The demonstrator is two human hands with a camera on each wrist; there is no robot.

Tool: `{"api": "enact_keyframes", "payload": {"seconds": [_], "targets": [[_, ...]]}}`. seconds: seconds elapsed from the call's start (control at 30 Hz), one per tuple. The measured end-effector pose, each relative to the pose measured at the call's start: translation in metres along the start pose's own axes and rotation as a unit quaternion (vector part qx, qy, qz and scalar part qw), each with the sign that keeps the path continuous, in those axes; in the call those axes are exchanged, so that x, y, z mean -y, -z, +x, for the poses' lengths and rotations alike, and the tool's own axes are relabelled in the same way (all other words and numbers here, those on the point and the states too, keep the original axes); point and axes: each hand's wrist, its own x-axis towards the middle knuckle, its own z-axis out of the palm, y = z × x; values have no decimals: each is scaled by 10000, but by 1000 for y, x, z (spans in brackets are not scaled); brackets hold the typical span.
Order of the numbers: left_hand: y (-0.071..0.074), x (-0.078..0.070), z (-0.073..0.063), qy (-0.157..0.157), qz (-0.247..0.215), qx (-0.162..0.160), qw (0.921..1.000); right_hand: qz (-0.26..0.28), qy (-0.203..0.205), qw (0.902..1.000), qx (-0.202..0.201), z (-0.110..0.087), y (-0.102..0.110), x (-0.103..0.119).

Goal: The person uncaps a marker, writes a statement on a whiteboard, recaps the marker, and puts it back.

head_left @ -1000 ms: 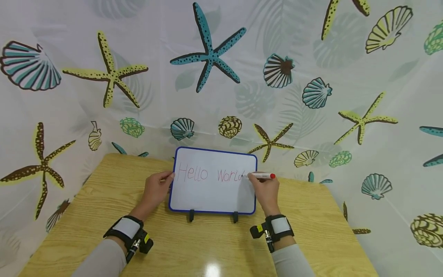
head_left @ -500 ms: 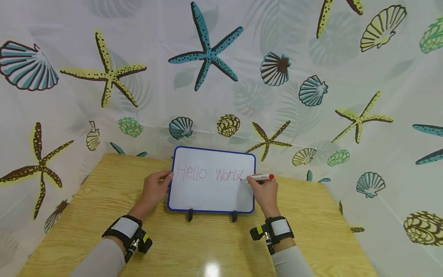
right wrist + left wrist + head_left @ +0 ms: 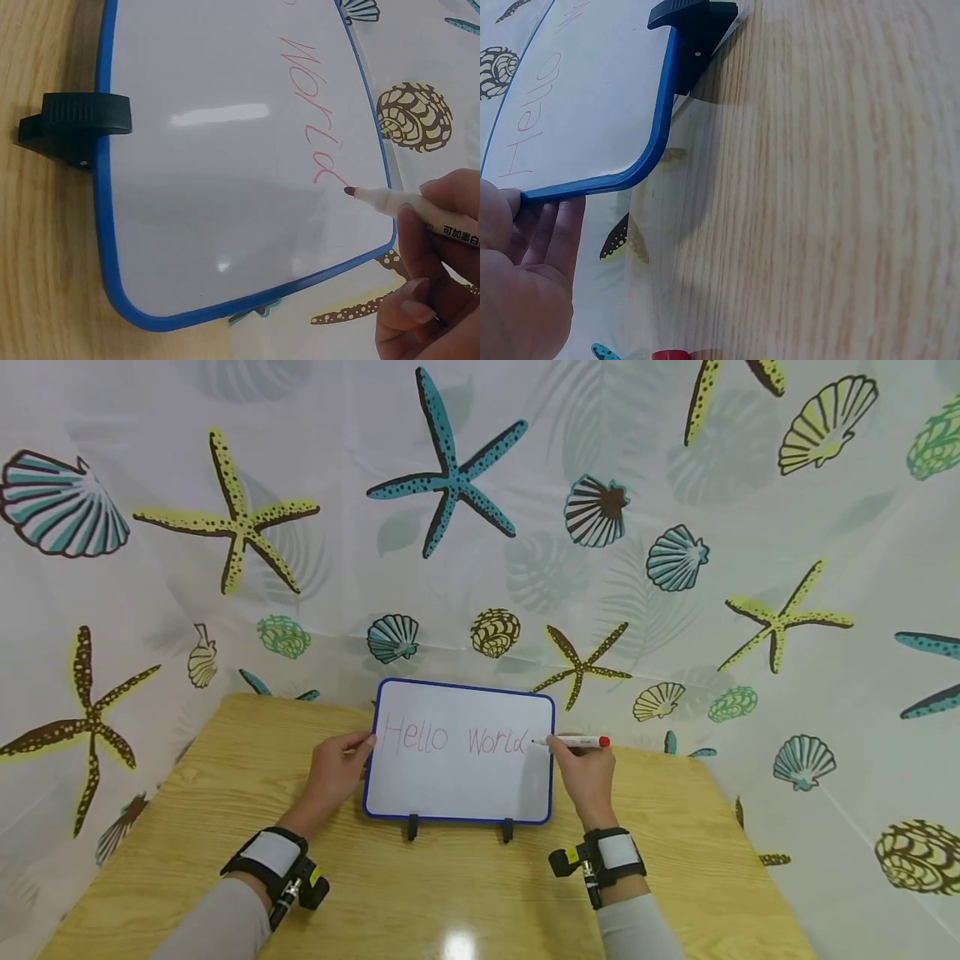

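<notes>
A whiteboard (image 3: 450, 789) with a blue frame stands upright on the table, bearing red handwriting, "Hello" and "World" (image 3: 311, 105). At its left edge my left hand (image 3: 337, 768) pinches the frame, thumb at the front and fingers (image 3: 564, 236) behind. My right hand (image 3: 588, 777) grips a white marker (image 3: 577, 741) with a red end, held nearly level in front of the board's right edge. In the right wrist view the marker's dark tip (image 3: 350, 191) is right at the last letter's stroke.
Two black stand clips (image 3: 412, 827) hold the board's lower edge on the wooden table (image 3: 465, 893). Behind it hangs a cloth (image 3: 345, 568) printed with starfish and shells. A small red object (image 3: 670, 355) shows at the bottom of the left wrist view.
My right hand and the marker have shifted right, the tip first dropping a little along the last letter, then rising to its right. My left hand keeps its hold on the frame.
</notes>
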Motion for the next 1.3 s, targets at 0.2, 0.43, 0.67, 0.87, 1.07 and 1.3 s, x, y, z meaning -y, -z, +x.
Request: {"api": "enact_keyframes", "payload": {"seconds": [0.2, 0.43, 0.67, 0.87, 1.07, 1.3], "targets": [[0, 0, 2, -130, -46, -81, 9999, -124, 124, 9997, -181, 11, 1, 1], [-1, -1, 1, -13, 17, -66, 10000, -114, 149, 9997, -163, 14, 1, 2], [-2, -4, 1, -1, 40, -103, 9999, -139, 149, 9997, -139, 15, 1, 3], [-3, -4, 0, 16, 23, -86, 10000, -110, 141, 9998, -92, 16, 0, 2], [-3, -4, 0, 23, 15, -59, 10000, -260, 106, 9996, -59, 16, 0, 1], [-3, -3, 1, 21, 26, -107, 9999, -429, -107, 9989, 128, 12, 2, -1]]}}
